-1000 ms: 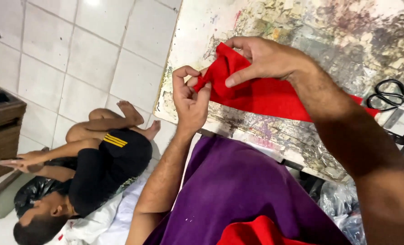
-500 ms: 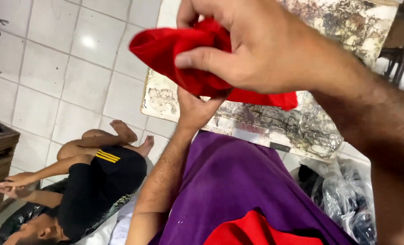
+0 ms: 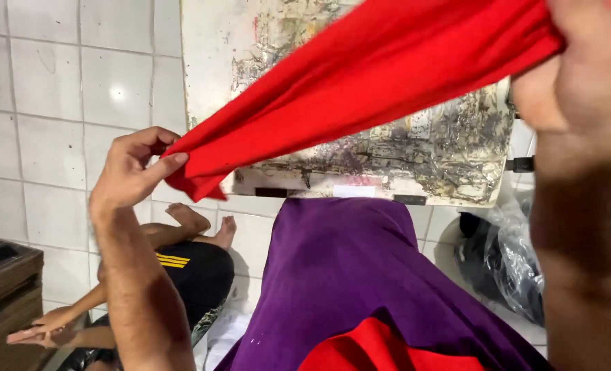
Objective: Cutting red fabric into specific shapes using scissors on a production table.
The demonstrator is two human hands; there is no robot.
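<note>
Red cloth (image 3: 388,75) hung soft, light, stretched over the table (image 3: 401,151). Your left hand (image 3: 137,168) pinched 1 corner; right hand (image 3: 580,69) gripped the other end. Edges looked best for holding.

The stretched cloth (image 3: 360,82) was plain bright red. The garment (image 3: 360,275) below it was solid purple, with a red patch (image 3: 374,347) at the bottom. The tabletop (image 3: 401,151) was off-white, mottled with dark stains. The floor tiles (image 3: 51,103) were white. The shorts (image 3: 195,271) were black with yellow stripes.
</note>
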